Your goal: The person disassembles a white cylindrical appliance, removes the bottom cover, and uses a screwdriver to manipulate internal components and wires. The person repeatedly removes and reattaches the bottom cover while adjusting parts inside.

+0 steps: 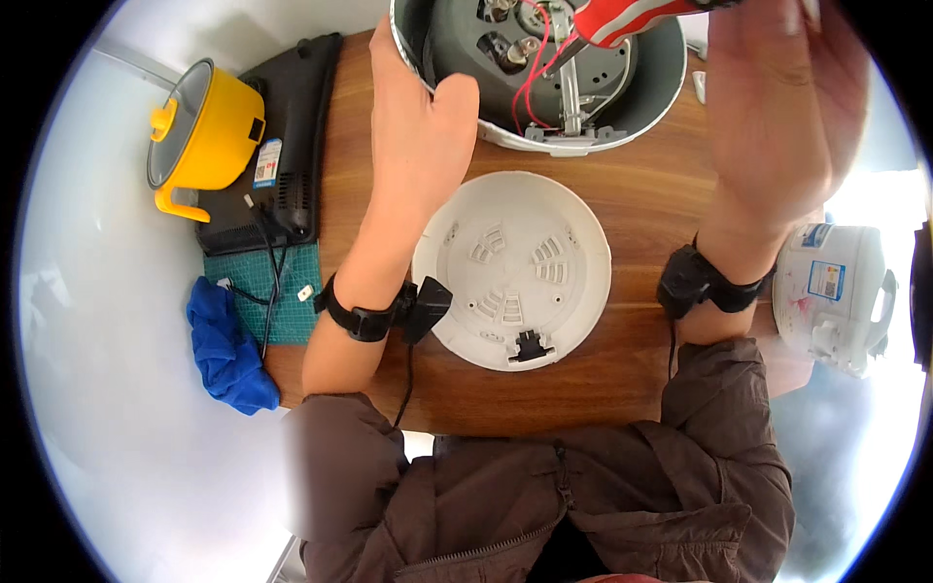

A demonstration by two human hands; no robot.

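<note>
At the far side of the table, an upturned appliance housing (649, 102) with a silvery wall stands open, showing a dark round inside, pink-red wires (533, 83) and a metal bracket. My left hand (428, 126) is closed on the housing's left rim. A red screwdriver (622, 17) with white stripes slants into the housing, its shaft tip beside the bracket and wires. My right hand (787, 117), slightly blurred, is closed at the black end of its handle; the fingertips are partly cut off. Between my forearms lies a round white base cover (496, 262) with vent slots and a black socket piece.
At left, a yellow pot (209, 126) with a glass lid sits on a black appliance (301, 136). Nearby are a green cutting mat (296, 291), a black cable (277, 262) and a blue cloth (224, 345). A white lidded appliance (826, 282) stands right of my right wrist.
</note>
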